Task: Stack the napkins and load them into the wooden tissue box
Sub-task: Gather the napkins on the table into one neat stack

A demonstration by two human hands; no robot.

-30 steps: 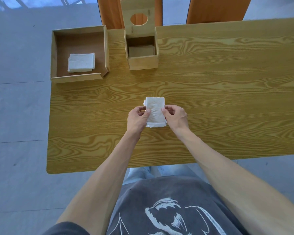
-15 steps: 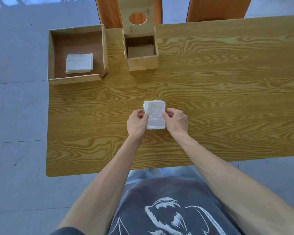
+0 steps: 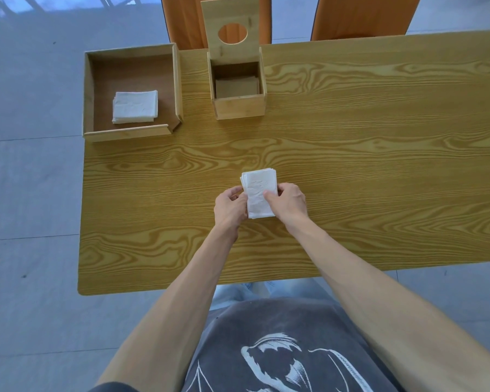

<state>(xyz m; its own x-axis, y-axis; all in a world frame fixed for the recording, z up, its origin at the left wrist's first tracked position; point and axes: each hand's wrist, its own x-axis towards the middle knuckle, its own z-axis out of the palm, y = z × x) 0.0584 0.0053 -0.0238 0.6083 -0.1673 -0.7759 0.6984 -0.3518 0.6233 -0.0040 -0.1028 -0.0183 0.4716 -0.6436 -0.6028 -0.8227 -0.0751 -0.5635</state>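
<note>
A stack of white napkins (image 3: 258,188) rests on the wooden table (image 3: 351,165) just in front of me. My left hand (image 3: 230,208) grips its left edge and my right hand (image 3: 290,203) holds its right edge, thumb lying on top. The wooden tissue box (image 3: 239,106) stands at the far side of the table with its lid (image 3: 230,32) swung up; the lid has a round hole. Inside the box I see a tan plate or layer low down. A second pile of white napkins (image 3: 135,106) lies in the open wooden tray (image 3: 89,89) at the far left corner.
Two orange chairs (image 3: 362,15) stand behind the table's far edge. The table's left edge runs close beside the tray, with grey tiled floor (image 3: 26,179) beyond it. My torso in a grey printed shirt fills the bottom of the view.
The napkin stack stays between both hands at the same spot. My right thumb has slid onto the top of the stack, and the stack looks squared more tightly.
</note>
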